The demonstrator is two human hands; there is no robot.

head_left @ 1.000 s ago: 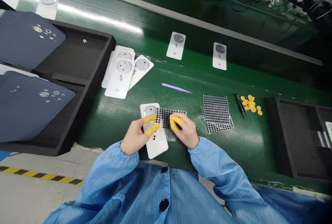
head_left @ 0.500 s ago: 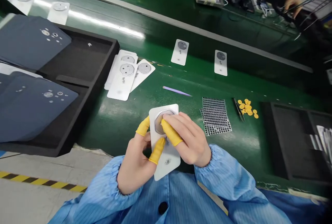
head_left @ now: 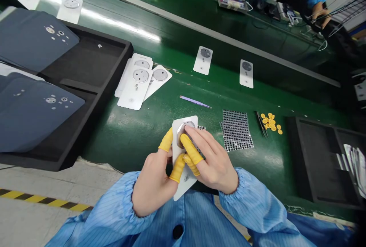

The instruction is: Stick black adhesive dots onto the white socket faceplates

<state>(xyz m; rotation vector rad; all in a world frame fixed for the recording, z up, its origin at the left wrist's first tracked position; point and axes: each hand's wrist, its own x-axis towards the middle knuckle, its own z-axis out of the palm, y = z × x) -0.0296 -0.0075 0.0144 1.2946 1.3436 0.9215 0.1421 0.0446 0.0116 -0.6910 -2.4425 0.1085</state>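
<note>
A white phone back cover point(head_left: 178, 191) with an octagonal silver camera plate point(head_left: 180, 128) is tilted in front of me. My left hand point(head_left: 154, 180) is closed round its left edge, with yellow finger cots on thumb and forefinger. Over the camera plate lies my right hand point(head_left: 213, 159), its fingers close together and a cotted forefinger bent onto the plate. Its cotted thumb is beside the left thumb. Whether anything small is between the right fingers is hidden. A strip of dotted sheet point(head_left: 201, 128) shows just behind the cover's right edge.
Purple tweezers point(head_left: 196, 101) lie ahead, with dotted sticker sheets point(head_left: 237, 130), black tweezers point(head_left: 261, 125) and loose yellow finger cots point(head_left: 271, 122) to the right. Stacked white covers point(head_left: 134, 92) adjoin a black tray point(head_left: 94, 102) at left. Another black tray point(head_left: 314, 159) stands right. A co-worker's hand point(head_left: 321, 14) shows beyond.
The cover has turned and shifted slightly right with both hands. My right thumb now shows beside the left one, and dotted sheet appears behind the cover. The view has shifted a little.
</note>
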